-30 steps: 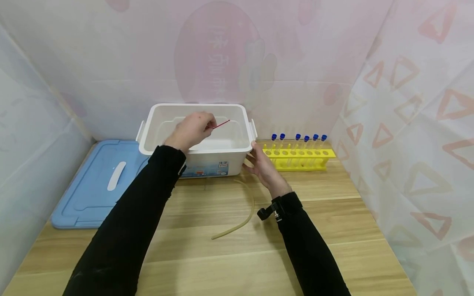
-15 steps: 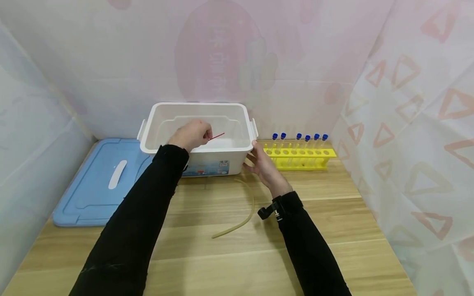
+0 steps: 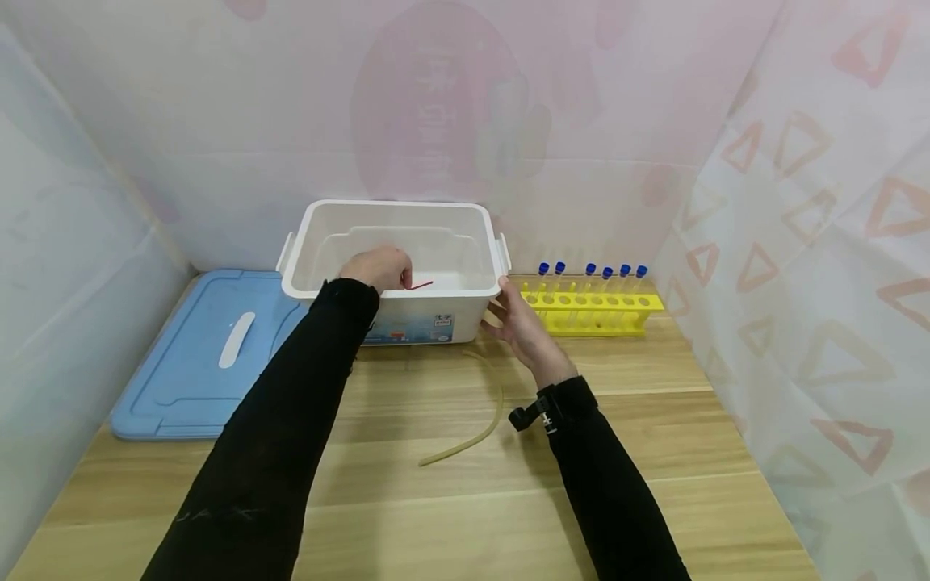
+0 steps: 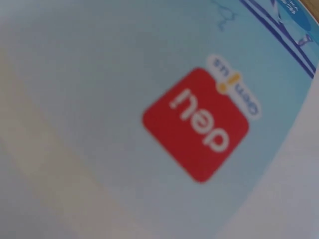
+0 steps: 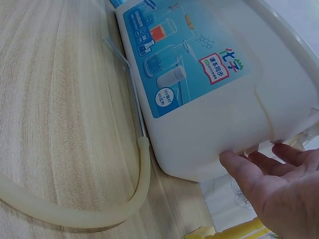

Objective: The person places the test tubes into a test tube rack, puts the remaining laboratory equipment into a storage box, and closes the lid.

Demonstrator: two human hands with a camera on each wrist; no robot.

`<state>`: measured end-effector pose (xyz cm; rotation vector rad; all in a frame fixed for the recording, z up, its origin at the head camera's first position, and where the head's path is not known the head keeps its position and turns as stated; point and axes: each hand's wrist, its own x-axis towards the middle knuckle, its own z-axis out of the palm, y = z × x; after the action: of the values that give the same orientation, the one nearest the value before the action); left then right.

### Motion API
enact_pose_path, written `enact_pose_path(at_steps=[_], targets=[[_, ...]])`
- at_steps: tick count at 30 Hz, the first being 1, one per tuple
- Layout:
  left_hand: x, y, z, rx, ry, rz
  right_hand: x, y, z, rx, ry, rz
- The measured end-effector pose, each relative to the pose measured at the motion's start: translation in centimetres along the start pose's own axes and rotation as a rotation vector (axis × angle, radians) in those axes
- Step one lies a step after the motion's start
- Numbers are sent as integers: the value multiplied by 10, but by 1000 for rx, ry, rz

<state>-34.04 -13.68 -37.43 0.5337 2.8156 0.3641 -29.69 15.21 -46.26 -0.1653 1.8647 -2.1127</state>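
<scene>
Inside the white plastic box [image 3: 475,311], my left hand [image 3: 378,268] pinches a thin red stick [image 3: 421,285] that pokes out to the right. The near rim hides the lower part of this hand. In the left wrist view only the box's blue label [image 4: 99,99] with a red square logo shows, close up. My right hand [image 3: 521,331] rests its fingertips against the box's right end. The right wrist view shows that hand [image 5: 284,184] with its fingers extended along the box's corner and side.
A curved rubber tube [image 3: 472,440] lies before the box, fitted to a bent glass tube [image 5: 135,99]. Left of the box lies a blue lid [image 3: 182,387] with a white handle. On the right stands a yellow rack [image 3: 592,301] of several blue-capped test tubes [image 3: 590,274].
My left hand has lowered deeper into the box with the red stick. The right hand stays against the box's end, and the view has shifted slightly.
</scene>
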Motion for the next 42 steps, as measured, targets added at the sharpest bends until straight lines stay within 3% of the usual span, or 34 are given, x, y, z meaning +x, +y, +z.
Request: enact_pose_path(at_steps=[12,19,24,31,35,42], targets=[[8,-3,2,25,0,11,0,2,-1,3,-7,-6],[16,-3,4,-5,49,4,-1,1,-1,0,-4,-3],[22,-4,5,10,134,47,-1,1,0,-4,0,5],[19,1,-1,66,354,158,-1,1,2,-2,2,-4],[14,2,-3,66,444,196,0,2,3,-2,-1,-6],[4,3,-3,45,458,189,0,2,5,8,-1,-4]])
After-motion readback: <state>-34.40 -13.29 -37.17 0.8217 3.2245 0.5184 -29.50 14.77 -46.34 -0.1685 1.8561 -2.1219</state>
